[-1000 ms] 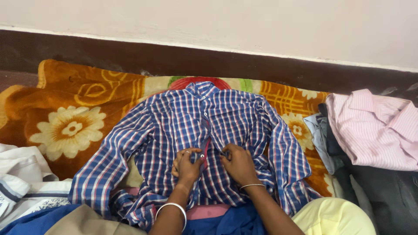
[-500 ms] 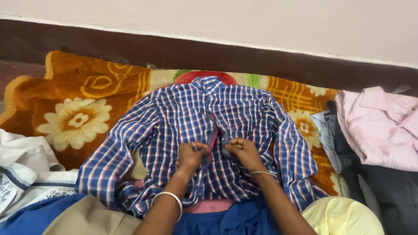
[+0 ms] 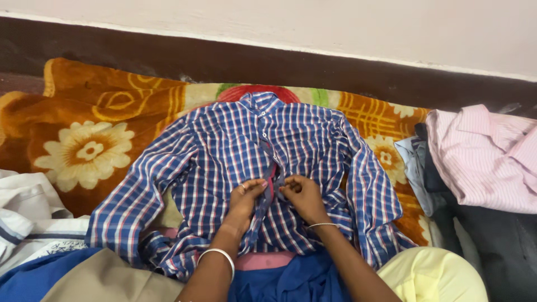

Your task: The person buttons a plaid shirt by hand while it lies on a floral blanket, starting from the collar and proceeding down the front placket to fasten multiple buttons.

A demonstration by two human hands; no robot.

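My left hand [image 3: 244, 197] and right hand [image 3: 302, 196] pinched the blue checked cotton shirt's [image 3: 224, 151] front edges together, mid-buttoning; aligning them seemed needed.

An orange floral blanket [image 3: 89, 134] lies spread on the floor against a dark brown skirting band [image 3: 335, 75] below a pale wall [image 3: 335, 28]. At the right, a pink striped shirt [image 3: 486, 159] tops a pile of dark garments [image 3: 503, 246]. At the left lies white folded cloth [image 3: 28, 215].

Your blue checked shirt [image 3: 224, 162] lay front-up on the orange floral blanket [image 3: 89, 128], sleeves spread, placket partly unbuttoned.
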